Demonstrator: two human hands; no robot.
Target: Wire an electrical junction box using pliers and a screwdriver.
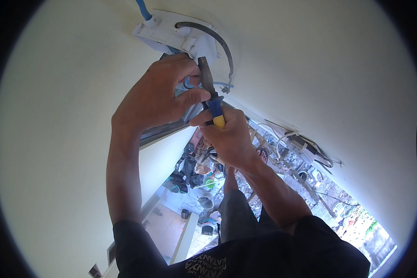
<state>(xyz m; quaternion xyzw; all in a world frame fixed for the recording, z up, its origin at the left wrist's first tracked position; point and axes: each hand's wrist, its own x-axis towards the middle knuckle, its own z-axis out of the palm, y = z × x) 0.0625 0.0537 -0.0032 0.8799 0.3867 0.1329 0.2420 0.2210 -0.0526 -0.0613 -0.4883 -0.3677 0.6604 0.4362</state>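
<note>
Close by the white box (197, 33), pliers (215, 105) point up, the right hand (231, 138) wrapped round their handles! The left hand (160, 95) curls beside the metal head, pinching what I can't tell; a slipping grip could nip those nearby fingers.

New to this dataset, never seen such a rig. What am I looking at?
No robot here: just a person's two bare hands. The single picture comes from the left of two fisheye cameras on their head, looking down, so straight edges bend. Left in the picture is the person's left.

The right hand grips pliers with a blue and yellow handle. The left hand is beside the tool's head; its exact hold is unclear. Above them is a white housing with a blue cable and a dark cable.

There is no worktable in view; further down lies a cluttered floor.
</note>
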